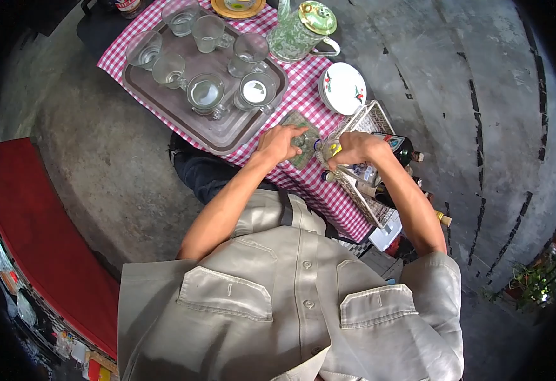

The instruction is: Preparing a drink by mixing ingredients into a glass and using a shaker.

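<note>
My left hand [278, 144] reaches over a green patterned cloth pad [301, 162] on the checked tablecloth. Its index finger and thumb sit around a small clear glass [299, 140]. Above the near edge of a woven basket, my right hand [360, 146] grips a clear glass vessel [325, 149] with something yellow showing in or on it. The fingers hide part of that vessel, so its full shape is unclear. Several bottles lie in the basket [364, 205] under my right forearm, among them a dark green bottle [405, 148] and a clear labelled bottle [364, 172].
Several clear glass mugs [205, 90] stand on a brown tray [197, 125]. Beyond are a green marbled enamel pot [294, 35], stacked white bowls [342, 88] and a wooden saucer [238, 13]. A red-topped surface [35, 228] runs along the left; plants [537, 281] are at far right.
</note>
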